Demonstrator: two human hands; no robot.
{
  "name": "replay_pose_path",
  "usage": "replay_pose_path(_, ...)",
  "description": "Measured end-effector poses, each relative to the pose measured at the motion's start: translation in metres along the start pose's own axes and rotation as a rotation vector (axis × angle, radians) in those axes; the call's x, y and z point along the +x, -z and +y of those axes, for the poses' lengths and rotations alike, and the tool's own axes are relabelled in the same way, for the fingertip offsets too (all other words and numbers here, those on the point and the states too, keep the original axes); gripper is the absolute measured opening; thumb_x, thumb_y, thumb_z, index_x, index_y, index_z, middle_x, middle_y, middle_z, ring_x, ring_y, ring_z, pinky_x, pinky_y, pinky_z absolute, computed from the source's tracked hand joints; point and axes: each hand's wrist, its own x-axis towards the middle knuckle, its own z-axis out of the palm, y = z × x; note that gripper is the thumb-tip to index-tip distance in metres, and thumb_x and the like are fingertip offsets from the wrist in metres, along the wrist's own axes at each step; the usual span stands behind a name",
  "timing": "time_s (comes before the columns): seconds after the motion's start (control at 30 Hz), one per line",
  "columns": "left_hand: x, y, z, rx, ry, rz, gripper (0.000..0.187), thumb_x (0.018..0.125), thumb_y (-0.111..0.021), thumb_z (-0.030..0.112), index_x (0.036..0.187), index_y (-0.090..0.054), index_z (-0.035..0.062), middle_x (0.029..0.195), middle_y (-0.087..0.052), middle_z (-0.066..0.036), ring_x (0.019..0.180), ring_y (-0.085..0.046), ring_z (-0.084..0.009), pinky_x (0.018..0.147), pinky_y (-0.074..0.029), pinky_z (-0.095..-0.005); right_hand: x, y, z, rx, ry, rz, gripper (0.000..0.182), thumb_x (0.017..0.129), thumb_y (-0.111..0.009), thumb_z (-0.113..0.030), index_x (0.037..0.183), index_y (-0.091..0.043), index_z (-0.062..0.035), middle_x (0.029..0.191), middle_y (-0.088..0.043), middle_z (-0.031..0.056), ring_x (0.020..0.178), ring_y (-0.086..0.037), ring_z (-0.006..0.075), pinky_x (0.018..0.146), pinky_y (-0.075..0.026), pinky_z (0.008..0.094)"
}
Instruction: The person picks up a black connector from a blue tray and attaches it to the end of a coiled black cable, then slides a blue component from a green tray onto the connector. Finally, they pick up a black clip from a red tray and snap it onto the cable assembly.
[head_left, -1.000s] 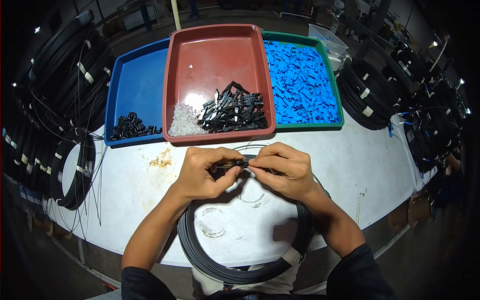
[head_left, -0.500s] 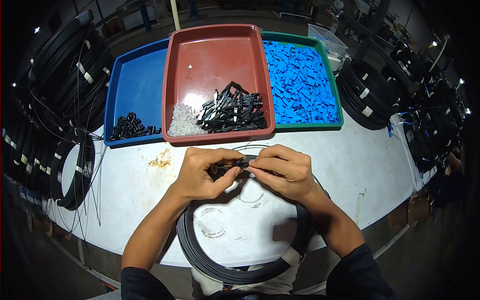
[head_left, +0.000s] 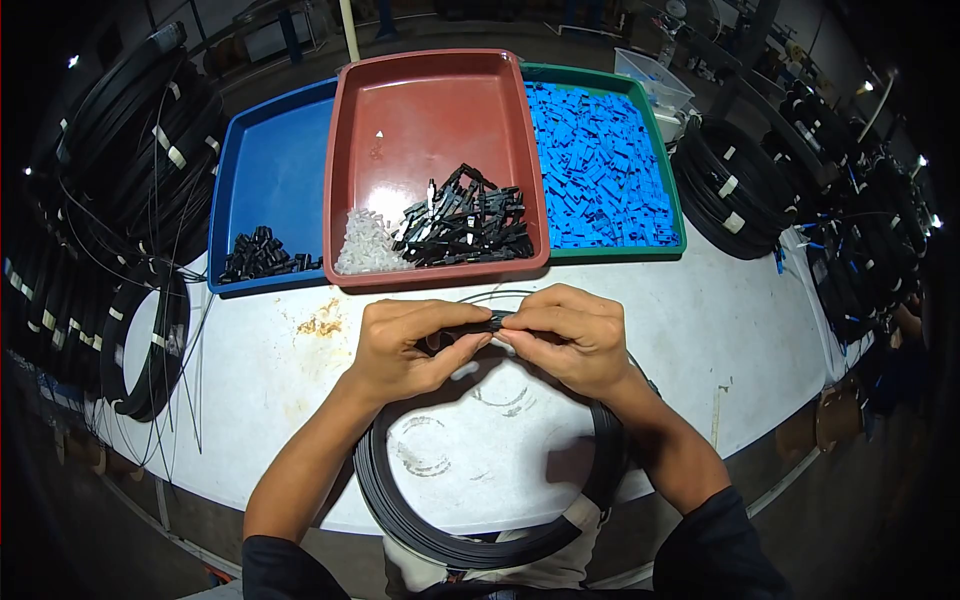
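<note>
My left hand [head_left: 415,345] and my right hand [head_left: 570,340] meet over the far side of a coil of black cable [head_left: 430,535]. Thumbs and fingers of both pinch a small black cable connector [head_left: 496,322], mostly covered by the fingertips. The coil rests on the white table and overhangs its near edge, with a pale band around it at the lower right. Just below the left fingertips lies a small translucent piece [head_left: 465,371].
A red tray [head_left: 430,65] holds clear caps [head_left: 372,243] and black connector parts [head_left: 470,225]. Beside it stand a blue tray [head_left: 275,120] with black pieces and a green tray [head_left: 665,165] full of blue pieces [head_left: 600,170]. Cable coils [head_left: 735,190] flank the table [head_left: 270,400].
The fingertips have closed in further on the black connector, covering more of it. My left index finger has straightened along it; my right hand has shifted only slightly.
</note>
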Motion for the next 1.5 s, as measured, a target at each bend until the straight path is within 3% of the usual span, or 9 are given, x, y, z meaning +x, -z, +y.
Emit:
replay_pose_path(0.1,0.003,0.001,0.001,-0.013,-0.021,-0.019,0.020,0.080,-0.082,0.005,0.100,-0.078,0.0017,0.080,-0.076,-0.009,0.054,-0.064,-0.0112,0.047,-0.046,-0.0240,0.002,0.002,-0.004,0.037,-0.055,-0.022,0.016,0.075,-0.085,-0.002,0.089,-0.077,0.0001,0.082,-0.072,0.0101,0.070,-0.069,0.0196,0.059,-0.054,0.0292)
replay_pose_path(0.23,0.005,0.002,0.005,-0.031,-0.014,-0.049,0.018,0.081,-0.081,0.005,0.098,-0.077,0.0009,0.076,-0.074,-0.009,0.056,-0.065,-0.0140,0.048,-0.048,-0.0258,0.002,0.002,-0.002,0.058,-0.080,-0.043,0.016,0.076,-0.084,-0.003,0.090,-0.078,0.0001,0.083,-0.072,0.0106,0.070,-0.070,0.0197,0.060,-0.054,0.0293)
replay_pose_path(0.3,0.006,0.002,0.006,-0.021,-0.030,-0.054,0.017,0.081,-0.080,0.005,0.097,-0.076,0.0005,0.076,-0.074,-0.009,0.057,-0.066,-0.0150,0.050,-0.049,-0.0267,0.001,0.001,0.000,0.070,-0.049,-0.036,0.016,0.076,-0.086,-0.002,0.090,-0.078,-0.0001,0.082,-0.072,0.0097,0.068,-0.067,0.0152,0.056,-0.050,0.0257)
replay_pose_path(0.93,0.004,0.004,0.004,-0.025,0.017,-0.131,0.016,0.083,-0.079,0.008,0.096,-0.073,0.0013,0.075,-0.071,-0.007,0.059,-0.064,-0.0145,0.051,-0.048,-0.0273,0.002,0.003,-0.002,0.106,-0.074,-0.095,0.016,0.077,-0.084,-0.001,0.092,-0.078,0.0018,0.083,-0.072,0.0107,0.073,-0.068,0.0183,0.061,-0.053,0.0281)
replay_pose_path(1.13,0.002,0.003,0.001,-0.022,0.093,-0.028,0.014,0.083,-0.079,0.008,0.095,-0.075,0.0009,0.081,-0.074,-0.008,0.061,-0.066,-0.0130,0.053,-0.049,-0.0256,0.004,0.005,-0.009,0.026,-0.100,-0.063,0.031,0.079,-0.077,0.004,0.108,-0.069,0.0012,0.106,-0.066,0.0166,0.081,-0.071,0.0222,0.070,-0.057,0.0316)
replay_pose_path(1.33,0.002,0.001,0.002,-0.012,0.060,-0.041,0.016,0.082,-0.081,0.008,0.095,-0.076,-0.0004,0.082,-0.075,-0.007,0.063,-0.066,-0.0111,0.056,-0.050,-0.0246,0.003,0.002,-0.003,-0.076,0.073,0.007,0.021,0.078,-0.078,0.003,0.096,-0.070,0.0012,0.100,-0.068,0.0139,0.078,-0.069,0.0237,0.066,-0.057,0.0311)
replay_pose_path(1.5,0.005,0.003,0.007,0.097,-0.033,-0.127,0.022,0.081,-0.084,0.009,0.099,-0.077,-0.0011,0.087,-0.077,-0.011,0.067,-0.071,-0.0145,0.059,-0.054,-0.0265,0.000,-0.001,-0.007,-0.114,0.044,-0.016,0.022,0.075,-0.082,0.001,0.094,-0.072,0.0004,0.100,-0.069,0.0121,0.077,-0.070,0.0231,0.067,-0.057,0.0317)
